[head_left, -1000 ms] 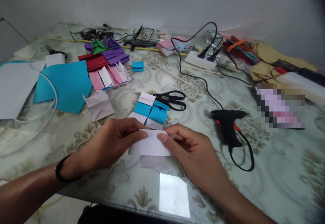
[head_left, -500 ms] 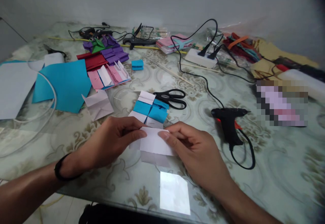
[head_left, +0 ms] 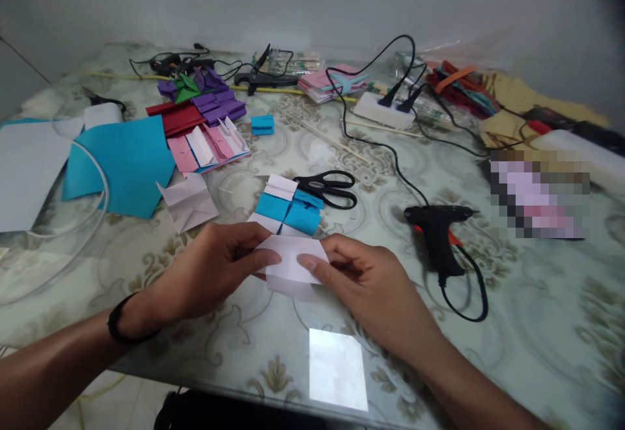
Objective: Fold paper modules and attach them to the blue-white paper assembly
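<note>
Between my two hands is a small folded sheet of white paper (head_left: pixel 293 251), held just above the table. My left hand (head_left: pixel 219 270) pinches its left side, thumb on top and fingers underneath. On the right side, my right hand (head_left: pixel 371 280) grips it the same way. The paper's upper corners slant inward, and a paler layer hangs below the front edge. Right behind it lies a folded blue and white paper piece (head_left: pixel 288 205), partly covered by the held sheet. Black-handled scissors (head_left: pixel 332 189) rest against that piece.
A black glue gun (head_left: pixel 439 235) lies to the right, its cord running to a white power strip (head_left: pixel 383 112). At left are a creased white paper (head_left: pixel 190 202), blue sheets (head_left: pixel 122 163) and a looped white cable (head_left: pixel 105 186). Folded pink pieces (head_left: pixel 212 147) sit farther back.
The white paper has risen slightly, and its upper corners now slant inward where its top edge was straighter before. Both thumbs still press on it.
</note>
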The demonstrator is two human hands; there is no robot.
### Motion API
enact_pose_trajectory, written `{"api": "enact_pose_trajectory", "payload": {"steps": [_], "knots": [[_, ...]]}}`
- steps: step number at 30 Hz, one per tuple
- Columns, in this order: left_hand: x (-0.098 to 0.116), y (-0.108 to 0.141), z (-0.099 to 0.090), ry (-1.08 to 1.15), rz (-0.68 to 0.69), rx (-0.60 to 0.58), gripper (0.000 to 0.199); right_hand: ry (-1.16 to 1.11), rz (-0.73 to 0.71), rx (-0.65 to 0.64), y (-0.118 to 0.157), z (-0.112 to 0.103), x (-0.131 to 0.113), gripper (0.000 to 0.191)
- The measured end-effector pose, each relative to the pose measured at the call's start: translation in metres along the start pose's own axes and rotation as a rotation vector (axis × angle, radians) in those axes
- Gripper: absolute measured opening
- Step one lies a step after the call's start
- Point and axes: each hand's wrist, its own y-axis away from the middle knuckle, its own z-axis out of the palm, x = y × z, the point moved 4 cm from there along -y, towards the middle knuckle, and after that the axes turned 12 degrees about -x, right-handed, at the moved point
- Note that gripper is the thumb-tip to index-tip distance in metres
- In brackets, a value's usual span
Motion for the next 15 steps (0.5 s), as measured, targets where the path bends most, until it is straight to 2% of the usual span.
{"api": "enact_pose_trajectory", "payload": {"steps": [2,8,15], "knots": [[0.0013,-0.0007,-0.0009,0.007,-0.001,0.001,0.025,0.023,0.011,-0.028,-0.0002,0.0005,0.0007,0.025],[-0.0011,0.0001,0.0031,-0.040,-0.023,-0.029,0.024,0.130,-0.021,0.002,0.0015,-0.0003,-0.0027,0.024],[0.0027,0.0002,0.0002,0.011,0.013,-0.048,0.031,0.081,-0.058,-0.002,0.0014,-0.0009,-0.0062,0.028]]}}
